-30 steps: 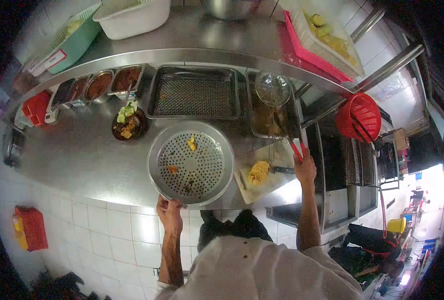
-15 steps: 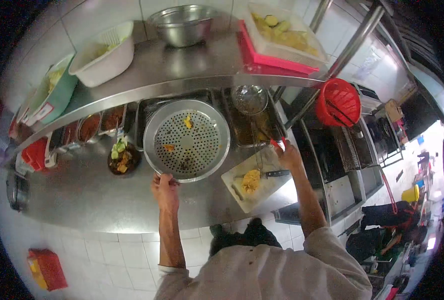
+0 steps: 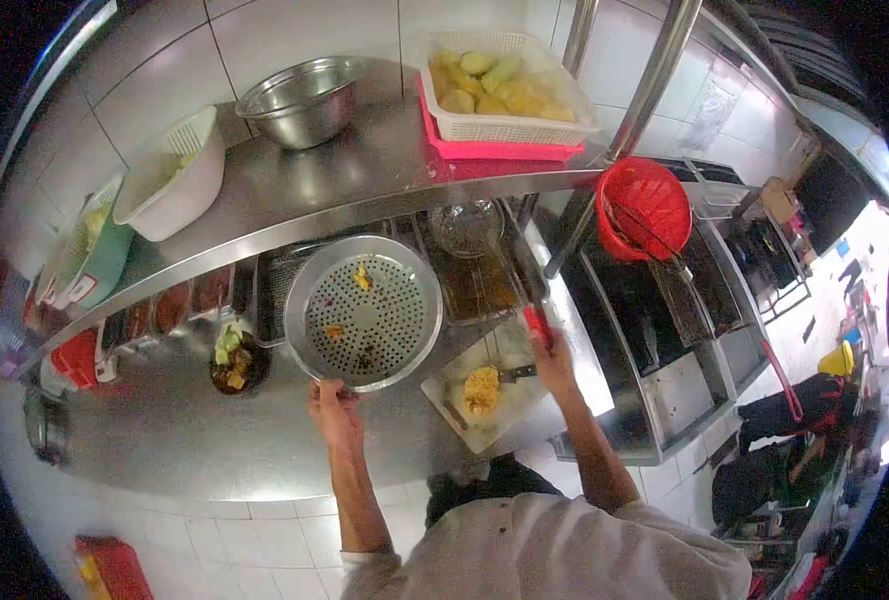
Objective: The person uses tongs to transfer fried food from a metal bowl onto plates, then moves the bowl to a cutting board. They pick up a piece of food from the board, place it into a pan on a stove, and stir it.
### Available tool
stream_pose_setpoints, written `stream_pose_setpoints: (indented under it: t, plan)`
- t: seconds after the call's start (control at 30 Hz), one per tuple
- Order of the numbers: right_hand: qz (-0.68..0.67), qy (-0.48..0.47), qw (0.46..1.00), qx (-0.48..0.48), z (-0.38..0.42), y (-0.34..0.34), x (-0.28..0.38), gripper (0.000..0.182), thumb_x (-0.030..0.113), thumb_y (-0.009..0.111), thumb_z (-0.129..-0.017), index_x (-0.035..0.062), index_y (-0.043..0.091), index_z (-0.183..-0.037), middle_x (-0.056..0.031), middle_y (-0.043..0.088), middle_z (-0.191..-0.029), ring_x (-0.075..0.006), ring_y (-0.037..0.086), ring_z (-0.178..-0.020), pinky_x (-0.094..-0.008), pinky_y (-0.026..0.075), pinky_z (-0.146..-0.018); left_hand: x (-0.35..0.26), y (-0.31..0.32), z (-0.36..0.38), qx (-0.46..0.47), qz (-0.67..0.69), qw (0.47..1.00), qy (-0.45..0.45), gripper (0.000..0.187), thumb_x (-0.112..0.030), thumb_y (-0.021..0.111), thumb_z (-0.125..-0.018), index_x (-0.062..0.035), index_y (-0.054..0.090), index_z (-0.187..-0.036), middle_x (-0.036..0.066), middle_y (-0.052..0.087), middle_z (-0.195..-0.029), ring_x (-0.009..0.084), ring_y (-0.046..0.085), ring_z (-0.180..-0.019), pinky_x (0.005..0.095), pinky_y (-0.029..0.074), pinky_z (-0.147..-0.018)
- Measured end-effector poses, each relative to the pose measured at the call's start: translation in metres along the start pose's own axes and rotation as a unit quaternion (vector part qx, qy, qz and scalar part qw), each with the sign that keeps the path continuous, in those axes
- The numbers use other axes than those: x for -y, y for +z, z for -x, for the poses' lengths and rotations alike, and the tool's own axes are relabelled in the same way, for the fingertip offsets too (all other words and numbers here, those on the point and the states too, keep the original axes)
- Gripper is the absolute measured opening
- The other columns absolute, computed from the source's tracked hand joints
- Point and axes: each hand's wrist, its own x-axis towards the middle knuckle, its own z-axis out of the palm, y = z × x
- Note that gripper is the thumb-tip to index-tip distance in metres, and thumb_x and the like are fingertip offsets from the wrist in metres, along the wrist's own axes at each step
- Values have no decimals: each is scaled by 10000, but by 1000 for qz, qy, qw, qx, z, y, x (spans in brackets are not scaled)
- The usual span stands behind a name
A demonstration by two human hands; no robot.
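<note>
My left hand [image 3: 339, 412] is closed on the near rim of a round perforated metal pan [image 3: 412, 355], which holds a few food scraps and dark crumbs. My right hand [image 3: 555, 362] grips red-handled tongs [image 3: 537, 326], blurred, over the right side of the counter. Below it lies a white cutting board [image 3: 500, 425] with a golden fried piece of food [image 3: 481, 390] and a black-handled knife [image 3: 518, 373]. To the left of the pan stands a dark bowl [image 3: 235, 384] with green slices and orange-brown pieces.
Behind the pan are dark metal trays [image 3: 475, 290], one with a round wire strainer [image 3: 465, 228]. The shelf above bears a steel bowl [image 3: 302, 105], a white basket [image 3: 180, 180] and a basket of yellow-green slices [image 3: 505, 125]. A red basket [image 3: 645, 210] hangs near the fryers. People stand far right.
The view has shifted, with the shelf lower in the picture. My right hand has drawn the tongs back from the tray, nearer to the board. My left hand stays on the pan's rim.
</note>
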Motion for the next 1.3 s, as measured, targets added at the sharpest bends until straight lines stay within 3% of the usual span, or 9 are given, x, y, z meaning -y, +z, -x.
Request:
stream_pose_setpoints:
  t: [0.1, 0.2, 0.37, 0.5, 0.7, 0.8, 0.9, 0.97, 1.3]
  plan:
    - [-71, 76, 989, 107, -11, 18, 11, 444, 413, 560, -854, 25, 533, -1069, -103, 610, -856, -233, 579, -798, -373, 456, -710, 22, -9, 10, -2, -120, 989, 81, 73, -82, 541, -747, -79, 475, -778, 0, 485, -680, 100, 449, -540, 270, 426, -511]
    - [-197, 106, 958, 180, -30, 40, 4, 439, 434, 573, -843, 34, 542, -1020, -78, 584, -842, -189, 550, -800, -351, 438, -719, 13, -1, 29, -32, -13, 999, 11, 86, -94, 540, -745, -74, 472, -794, 7, 490, -703, 104, 452, -553, 276, 423, -518]
    - [-477, 313, 766, 297, -53, 43, 15, 357, 443, 620, -812, 111, 559, -927, -31, 546, -783, -172, 540, -769, -338, 446, -704, 18, 2, 35, -68, -5, 997, 31, 99, -101, 543, -739, -73, 475, -805, 10, 490, -701, 105, 446, -545, 269, 417, -514]
    - [-556, 366, 665, 340, -61, 49, 18, 288, 413, 602, -830, 131, 540, -846, -25, 549, -786, -212, 562, -768, -347, 477, -655, 21, 8, 40, -91, -41, 994, 41, 121, -208, 530, -827, -103, 481, -792, -10, 486, -670, 95, 456, -571, 256, 383, -499]
    - [-605, 375, 634, 302, -44, 30, 55, 353, 477, 557, -839, 125, 536, -828, -21, 554, -745, -183, 576, -737, -302, 475, -596, 16, 28, 21, -44, -116, 991, 39, 151, -226, 556, -818, -91, 489, -810, 8, 496, -707, 119, 468, -587, 292, 403, -515]
    - [-342, 314, 838, 289, -46, 10, 65, 448, 544, 494, -849, 114, 526, -968, -58, 563, -818, -162, 533, -690, -276, 458, -688, 18, 59, 16, -61, -77, 995, 9, 79, -106, 544, -773, -89, 470, -796, 4, 461, -652, 117, 430, -529, 278, 410, -501]
    - [-262, 245, 894, 267, -59, -19, 94, 496, 534, 423, -885, 72, 534, -1029, -99, 583, -815, -194, 543, -691, -313, 457, -700, 27, 76, 5, -31, -74, 997, -5, 102, -108, 555, -773, -93, 454, -780, 4, 443, -648, 132, 415, -541, 296, 381, -501]
    - [-117, 66, 968, 212, -78, -1, 59, 536, 526, 402, -893, 32, 521, -1064, -148, 599, -869, -265, 568, -779, -390, 446, -736, 38, 83, -8, 22, -126, 992, 6, 125, -122, 562, -777, -89, 442, -764, 12, 440, -661, 140, 405, -562, 307, 357, -501]
    - [-118, 44, 969, 214, -70, -104, 92, 713, 641, 264, -868, 29, 414, -1200, -199, 565, -1064, -364, 546, -986, -435, 408, -863, 103, 135, -40, 111, -231, 966, -28, 178, -181, 582, -774, -45, 470, -803, 25, 426, -689, 142, 407, -605, 302, 378, -556]
